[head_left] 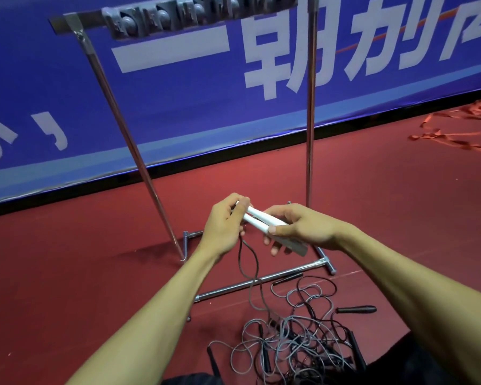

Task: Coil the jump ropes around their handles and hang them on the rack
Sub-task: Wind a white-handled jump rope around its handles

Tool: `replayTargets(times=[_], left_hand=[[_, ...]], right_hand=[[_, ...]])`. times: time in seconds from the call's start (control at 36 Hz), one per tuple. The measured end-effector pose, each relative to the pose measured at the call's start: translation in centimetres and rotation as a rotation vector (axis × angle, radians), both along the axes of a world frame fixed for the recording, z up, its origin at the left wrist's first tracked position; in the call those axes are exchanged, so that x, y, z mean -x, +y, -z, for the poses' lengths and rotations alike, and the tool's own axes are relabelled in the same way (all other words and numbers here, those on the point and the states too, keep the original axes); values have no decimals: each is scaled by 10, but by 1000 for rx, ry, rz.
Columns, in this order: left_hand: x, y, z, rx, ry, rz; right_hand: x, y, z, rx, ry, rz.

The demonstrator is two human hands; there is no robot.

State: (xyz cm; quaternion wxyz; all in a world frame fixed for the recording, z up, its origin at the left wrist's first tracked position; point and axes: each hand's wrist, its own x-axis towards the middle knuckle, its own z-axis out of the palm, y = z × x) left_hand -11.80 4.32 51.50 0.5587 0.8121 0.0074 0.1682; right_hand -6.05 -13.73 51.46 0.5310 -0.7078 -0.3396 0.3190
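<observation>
Two white jump-rope handles [264, 220] lie side by side in both hands, in front of the metal rack [311, 107]. My left hand [222, 226] pinches their far ends, where the dark cord [250, 273] comes out. My right hand [297, 229] grips their near ends, thumb on top. The cord hangs down from the left hand in a loop to the floor. Along the rack's top bar runs a grey strip of hooks [195, 18].
A tangle of grey and black ropes [289, 337] with black handles [357, 309] lies on the red floor below my arms. The rack's base bars [261, 279] cross in front of it. A blue banner [206, 101] stands behind. Red ribbon [456, 126] lies at the right.
</observation>
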Motion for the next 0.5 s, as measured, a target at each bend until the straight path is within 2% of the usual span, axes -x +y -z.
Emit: replayTargets(times=[0.11,0.19,0.31,0.39,0.5], left_hand=[[0,-8,-3,-39,-39,-17],[0,-14,-8,69,-30,-23],[5,-20,-16,284,-22,-31],[9,-22,-14,451,-35,2],[11,-24,-9,469,-33,8]], right_hand=[[0,9,-16,216,-238,0],[-1,14,-24,244,-438,44],[0,12,-26,112,-357,46],[3,14,-26,86,-359,43],[6,15,-26,90,-344,-8]])
